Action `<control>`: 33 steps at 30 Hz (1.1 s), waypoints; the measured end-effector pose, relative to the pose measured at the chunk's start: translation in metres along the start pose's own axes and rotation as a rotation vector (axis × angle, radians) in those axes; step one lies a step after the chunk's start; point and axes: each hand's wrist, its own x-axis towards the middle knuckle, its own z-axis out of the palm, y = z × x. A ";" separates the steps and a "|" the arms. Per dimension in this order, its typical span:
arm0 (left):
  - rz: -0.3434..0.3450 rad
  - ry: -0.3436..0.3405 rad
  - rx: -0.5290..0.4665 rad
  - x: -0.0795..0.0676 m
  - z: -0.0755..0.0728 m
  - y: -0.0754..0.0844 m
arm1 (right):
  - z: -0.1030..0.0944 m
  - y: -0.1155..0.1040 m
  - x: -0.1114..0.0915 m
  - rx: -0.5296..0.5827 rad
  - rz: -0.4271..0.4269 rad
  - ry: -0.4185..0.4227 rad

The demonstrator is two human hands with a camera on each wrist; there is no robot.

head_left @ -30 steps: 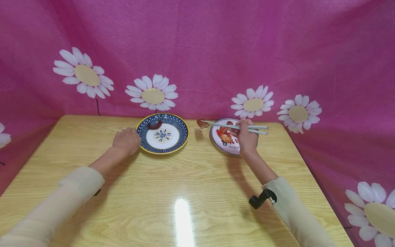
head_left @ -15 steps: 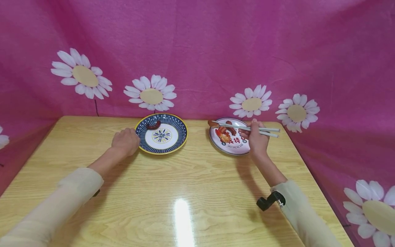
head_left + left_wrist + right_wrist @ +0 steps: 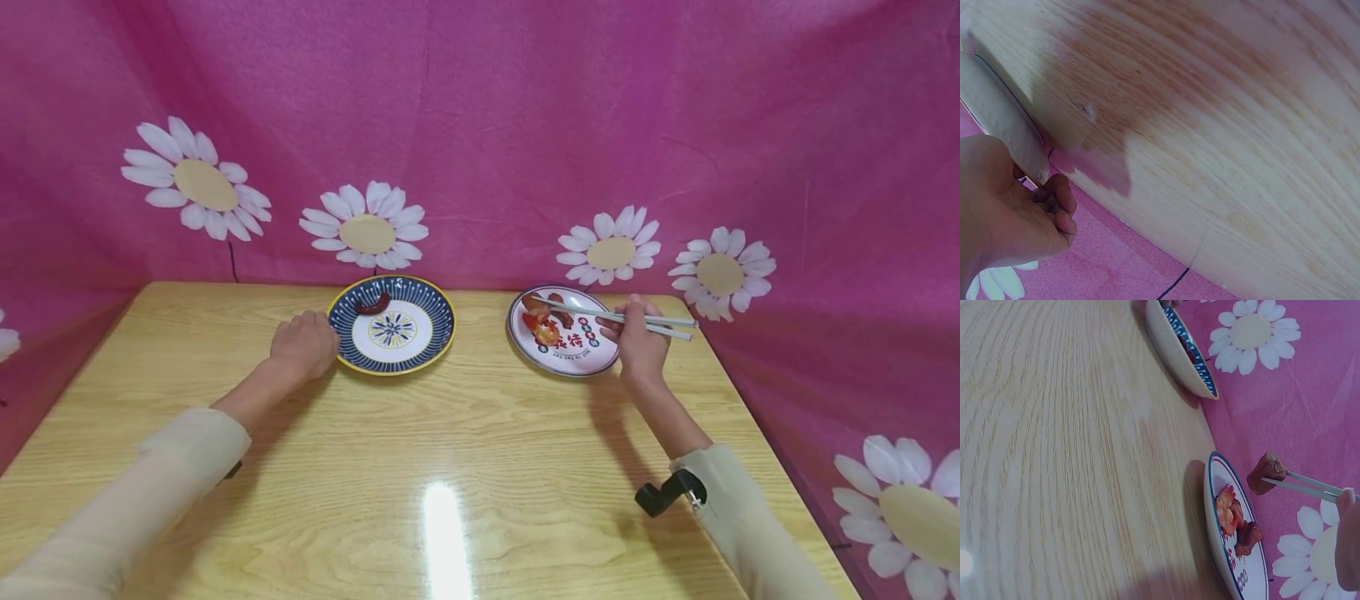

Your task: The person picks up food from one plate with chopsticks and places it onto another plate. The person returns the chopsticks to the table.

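My left hand (image 3: 303, 346) grips the left rim of a blue-and-white plate (image 3: 420, 342) with a yellow edge. In the left wrist view its curled fingers meet the plate's edge. A dark red, curved sausage-like piece (image 3: 373, 306) lies in that plate. My right hand (image 3: 641, 346) holds a pair of pale chopsticks (image 3: 660, 322). Their tips pinch a brown chunk of meat (image 3: 1265, 474), raised above a smaller white plate (image 3: 592, 360) with red print. On this plate lie an orange-red shrimp (image 3: 1227, 509) and a dark brown, glazed meat piece (image 3: 1248, 537).
Both plates stand near the far edge of a wooden table (image 3: 360, 467), with a gap between them. A pink cloth (image 3: 480, 150) with white daisies hangs right behind and beside the table. A black wrist mount (image 3: 667, 493) sits on the right sleeve.
My right hand has moved right, carrying the brown meat chunk in the chopsticks from between the plates to over the white plate. The left hand stays at the blue plate's rim.
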 end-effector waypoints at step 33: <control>0.001 -0.009 0.015 0.003 0.003 -0.001 | -0.032 -0.011 0.020 -0.011 0.008 0.057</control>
